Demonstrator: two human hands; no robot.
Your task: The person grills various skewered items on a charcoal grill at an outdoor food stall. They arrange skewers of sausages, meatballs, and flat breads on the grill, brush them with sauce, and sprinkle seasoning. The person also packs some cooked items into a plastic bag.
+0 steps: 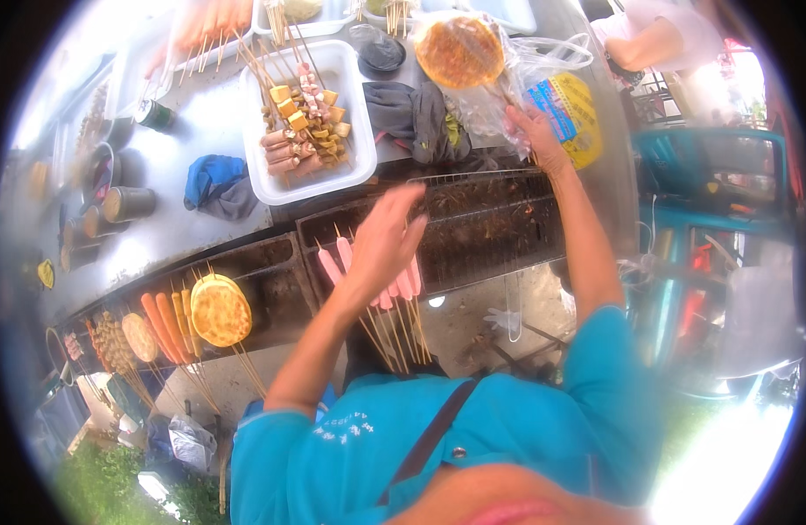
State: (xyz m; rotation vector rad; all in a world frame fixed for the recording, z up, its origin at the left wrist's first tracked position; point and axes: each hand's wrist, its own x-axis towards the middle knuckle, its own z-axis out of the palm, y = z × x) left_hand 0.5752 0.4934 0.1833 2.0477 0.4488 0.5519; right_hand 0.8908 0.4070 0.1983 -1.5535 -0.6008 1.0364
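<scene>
My right hand (pixel 539 134), at the upper right, grips the skewer sticks of a round, reddish-sauced flatbread (pixel 460 52) in a clear plastic bag. A yellow and blue printed packet (pixel 570 118) lies just beside that hand. My left hand (pixel 393 233) is raised above the grill with its fingers extended and nothing visible in it. Below it, partly hidden by the hand and forearm, several pink sausages on sticks (pixel 329 264) lie across the grill's front edge. Further left on the grill are a plain flatbread (pixel 220 310), orange sausages (pixel 168 328) and other skewers.
Behind the long charcoal grill (pixel 488 230), a white plastic tray (pixel 253 131) holds assorted skewers. Dark cloths (pixel 409 118), a blue and grey cloth (pixel 219 187), metal canisters (pixel 128 204) and a green can (pixel 155 116) lie on the metal counter. A person's arm (pixel 645 49) shows at the upper right.
</scene>
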